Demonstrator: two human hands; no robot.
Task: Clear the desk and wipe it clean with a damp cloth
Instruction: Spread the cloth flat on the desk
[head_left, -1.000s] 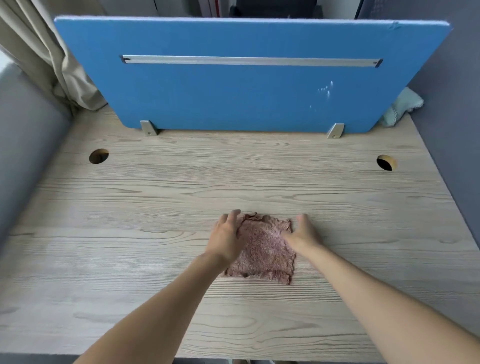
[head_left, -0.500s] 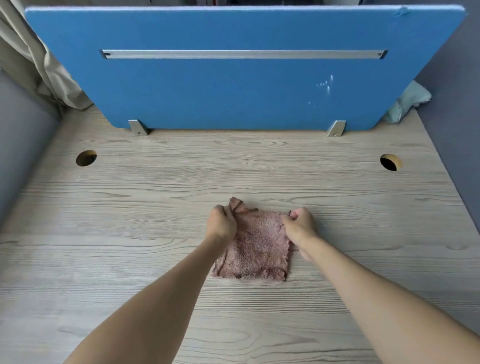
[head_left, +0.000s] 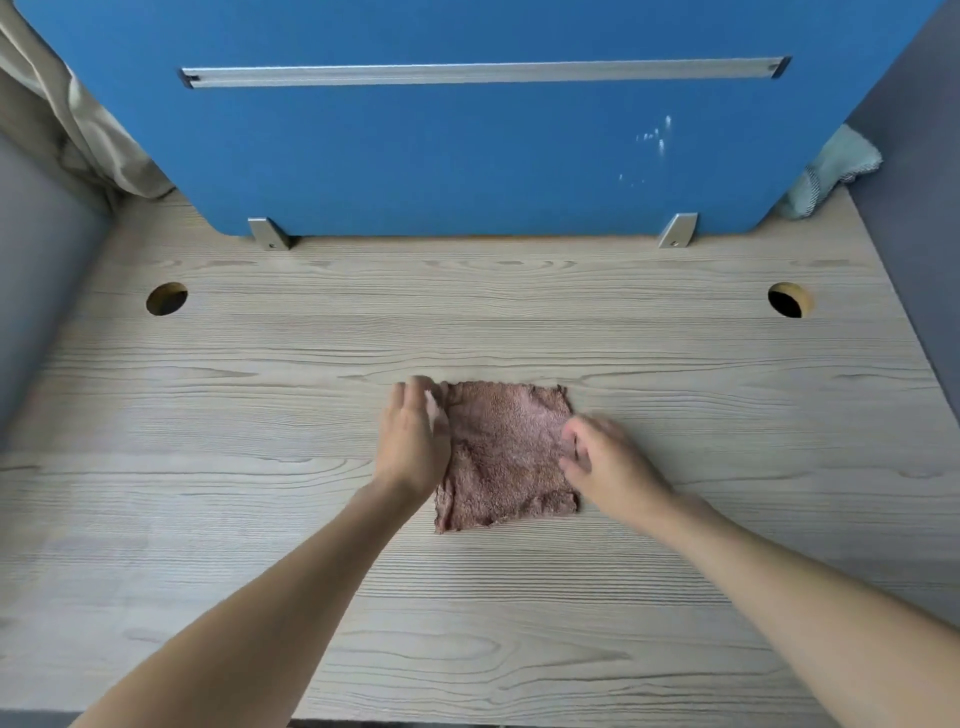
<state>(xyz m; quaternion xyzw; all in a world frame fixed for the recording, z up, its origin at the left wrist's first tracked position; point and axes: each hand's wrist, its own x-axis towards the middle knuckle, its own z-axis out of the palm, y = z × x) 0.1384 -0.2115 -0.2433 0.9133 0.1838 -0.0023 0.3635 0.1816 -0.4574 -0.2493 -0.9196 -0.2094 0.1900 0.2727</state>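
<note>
Flattening pink cloth (head_left: 506, 452) on bench (head_left: 208, 519): left grip (head_left: 415, 441) flat-fingered on L edge, right grip (head_left: 602, 457) loose-fingered on R edge, neither clutching it; prob. squaring pad for wiping.

A pink cloth (head_left: 506, 452) lies flat on the surface (head_left: 208, 519); left grip (head_left: 415, 441) rests on its left edge, right grip (head_left: 602, 462) on its right edge.

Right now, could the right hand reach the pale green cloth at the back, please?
Probably, with a stretch: only bare desk separates the right hand from the pale green cloth, partly hidden by the blue divider.
</note>
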